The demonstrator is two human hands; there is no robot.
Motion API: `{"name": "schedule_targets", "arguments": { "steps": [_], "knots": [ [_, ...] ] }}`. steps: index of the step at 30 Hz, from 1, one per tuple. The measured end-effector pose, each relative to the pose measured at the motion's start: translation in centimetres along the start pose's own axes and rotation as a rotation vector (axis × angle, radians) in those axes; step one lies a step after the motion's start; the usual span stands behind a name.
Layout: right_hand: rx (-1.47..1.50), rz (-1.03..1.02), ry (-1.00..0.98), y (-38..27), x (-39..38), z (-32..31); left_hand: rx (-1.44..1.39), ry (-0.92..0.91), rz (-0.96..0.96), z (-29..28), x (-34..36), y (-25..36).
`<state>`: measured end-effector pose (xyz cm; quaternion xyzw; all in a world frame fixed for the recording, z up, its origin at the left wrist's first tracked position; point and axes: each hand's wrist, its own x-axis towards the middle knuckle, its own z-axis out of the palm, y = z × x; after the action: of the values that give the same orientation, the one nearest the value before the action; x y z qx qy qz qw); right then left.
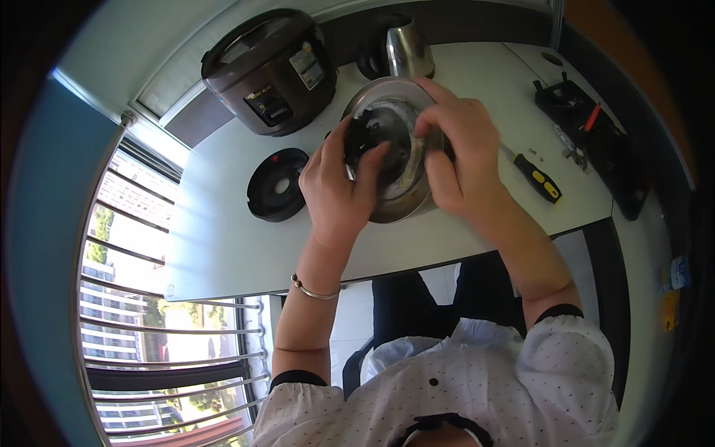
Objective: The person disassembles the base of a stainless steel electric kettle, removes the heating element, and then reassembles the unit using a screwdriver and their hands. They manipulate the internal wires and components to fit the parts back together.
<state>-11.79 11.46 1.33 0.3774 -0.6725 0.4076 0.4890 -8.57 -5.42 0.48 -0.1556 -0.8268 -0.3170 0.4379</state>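
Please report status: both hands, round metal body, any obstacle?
Left hand on black part. Right hand on round metal body. Screwdriver rightward, clear of hands.

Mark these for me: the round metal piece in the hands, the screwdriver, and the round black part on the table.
Round metal piece (399, 209): head view, bare metal near its lower edge.
Screwdriver (537, 178): head view, black-and-yellow handle.
Round black part (264, 188): head view, dark face left of its pale centre.

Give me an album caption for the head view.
Left hand and right hand on a round metal vessel, a screwdriver lying nearby.
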Motion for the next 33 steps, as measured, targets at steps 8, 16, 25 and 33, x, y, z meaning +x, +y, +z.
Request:
{"name": "schedule_targets", "arguments": {
  "steps": [8, 16, 25, 33],
  "knots": [
    [0.051, 0.045, -0.003, 0.1, 0.0, 0.4, -0.013, 0.031, -0.021, 0.3, -0.1, -0.1],
    [0.080, 0.024, 0.000, 0.4, 0.5, 0.4, -0.035, 0.011, -0.117, 0.1, 0.1, 0.1],
    [0.085, 0.058, -0.089, 1.8, 2.4, 1.6, -0.260, -0.059, -0.320, -0.9, 1.5, -0.5],
    [0.124, 0.147, -0.098, 1.8, 3.0, 1.6, -0.294, -0.109, -0.319, -1.5, 1.6, -1.2]
  ]
}}
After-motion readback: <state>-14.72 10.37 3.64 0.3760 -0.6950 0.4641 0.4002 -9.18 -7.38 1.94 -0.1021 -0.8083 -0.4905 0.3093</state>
